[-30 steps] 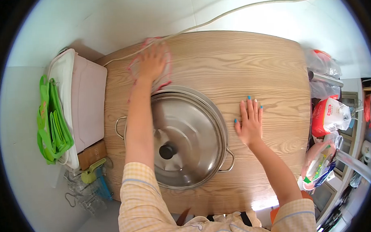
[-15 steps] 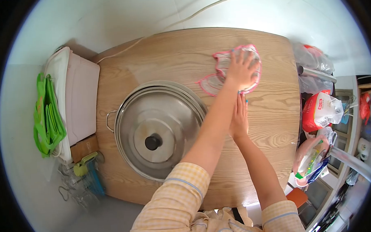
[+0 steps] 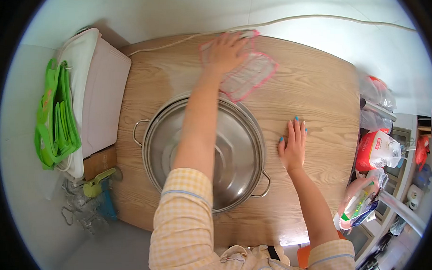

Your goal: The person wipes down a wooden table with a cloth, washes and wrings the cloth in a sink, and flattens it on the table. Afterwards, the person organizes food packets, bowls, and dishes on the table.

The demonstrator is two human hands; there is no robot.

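Note:
My left hand (image 3: 226, 52) lies flat with its fingers stretched out on a thin cleaning cloth (image 3: 250, 76), pale with a pink edge, near the back of the wooden table (image 3: 314, 98). Part of the cloth is under the palm, and the rest spreads out to the right. My right hand (image 3: 295, 144) rests palm down on the tabletop, fingers extended, holding nothing. Between my arms and partly under my left forearm stands a large steel pot (image 3: 240, 158) with a lid and side handles. The lid's knob is hidden by the forearm.
A pale pink bin (image 3: 105, 96) stands at the left, with a green bag (image 3: 58, 116) hanging beside it. Glasses (image 3: 83, 206) sit at the lower left. A cable (image 3: 288, 19) runs along the back wall. Packaged goods (image 3: 376, 151) line the right edge.
My left hand has swept the cloth leftward and toward the back edge. My right hand, earlier close beside the left, now rests apart from it, nearer me. The view has shifted slightly.

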